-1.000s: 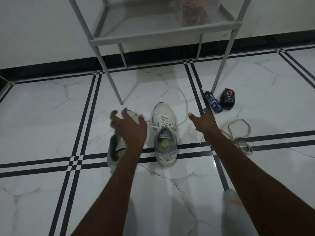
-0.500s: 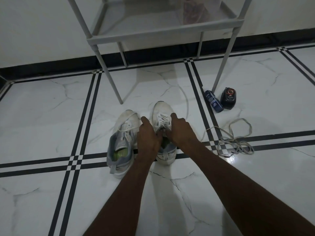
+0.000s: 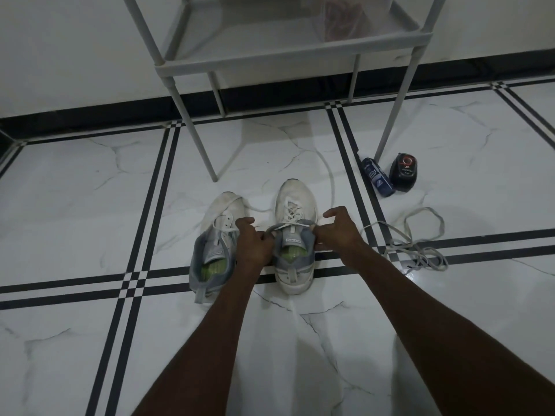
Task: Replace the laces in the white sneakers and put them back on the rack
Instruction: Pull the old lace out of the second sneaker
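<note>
Two white sneakers stand side by side on the tiled floor [image 3: 90,205], toes toward the rack [image 3: 288,57] at the far side; the right sneaker [image 3: 295,235] is the one being worked on, the left sneaker [image 3: 217,244] sits just beside it. The lace [image 3: 289,226] is stretched across the tongue of the right sneaker, one end pinched in the left hand [image 3: 255,244], the other pinched in the right hand [image 3: 338,232], both with fingers curled. The step in hand is judged to be the drawing up or tying of the top of this lace. Both ends should be pulled evenly and outward, the sneaker kept flat so it is not dragged. A loose lace [image 3: 417,238] is piled on the floor to the right, well apart. Farther right, a blue bottle [image 3: 377,177] and a black container [image 3: 404,172] lie near a rack leg.
</note>
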A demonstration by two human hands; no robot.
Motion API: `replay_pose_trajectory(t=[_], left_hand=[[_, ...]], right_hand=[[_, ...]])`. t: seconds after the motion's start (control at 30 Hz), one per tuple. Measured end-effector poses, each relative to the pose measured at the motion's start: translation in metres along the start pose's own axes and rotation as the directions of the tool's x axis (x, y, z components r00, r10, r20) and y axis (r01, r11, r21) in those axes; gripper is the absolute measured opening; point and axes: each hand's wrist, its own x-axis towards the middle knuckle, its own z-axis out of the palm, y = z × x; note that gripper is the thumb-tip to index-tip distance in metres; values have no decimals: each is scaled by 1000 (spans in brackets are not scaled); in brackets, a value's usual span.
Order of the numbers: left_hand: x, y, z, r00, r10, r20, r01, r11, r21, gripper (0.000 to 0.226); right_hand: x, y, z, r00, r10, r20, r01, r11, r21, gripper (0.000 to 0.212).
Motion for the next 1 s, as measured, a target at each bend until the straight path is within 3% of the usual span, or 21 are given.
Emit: replay_pose_trajectory(t=[0.07,0.17,0.23,0.33,0.4,0.53,0.67,0.7,0.77,0.8,0.83,0.87,0.93,1.0], left_hand=[[-2,-1,1,999,42,-13,-41,999,22,37],[-13,11,9,957,272,-96,-245,942,231,32],[-20,23,16,900,424,-102,-337,824,455,38],[-24,41,18,835,547,-63,-356,623,696,55],[-20,48,19,812,583,-18,-391,567,725,56],[-9,40,25,744,645,174,-553,449,702,26],[-2,29,26,691,684,233,-618,393,681,12],[-2,28,25,686,698,206,-623,417,662,10],[-1,29,22,769,634,-81,-518,692,502,6],[0,30,19,813,510,-282,-409,844,346,6],[3,29,15,831,361,-424,-300,932,204,5],[5,29,12,829,280,-484,-226,960,168,4],[4,27,6,833,348,-431,-252,931,266,15],[-1,26,5,826,519,-222,-424,830,362,28]], right_hand=[[1,-3,-2,1000,-20,-5,20,999,-29,33],[5,-14,3,995,-97,0,95,976,-196,17],[7,-19,4,989,-146,1,137,929,-345,12],[9,-22,5,976,-211,55,213,864,-457,12],[8,-22,5,972,-228,64,231,849,-475,13],[6,-24,4,977,-210,41,207,880,-427,13],[-1,-28,1,984,-168,54,176,915,-363,13],[-3,-29,0,987,-150,54,159,926,-341,12],[-6,-31,-2,992,-116,49,125,950,-287,13],[-6,-32,-2,994,-106,39,113,956,-270,14],[-7,-32,-1,994,-104,26,108,956,-271,15],[-7,-31,-1,994,-109,14,109,952,-286,15],[-6,-31,1,991,-133,12,129,937,-325,13],[-5,-33,2,989,-147,25,146,923,-356,13]])
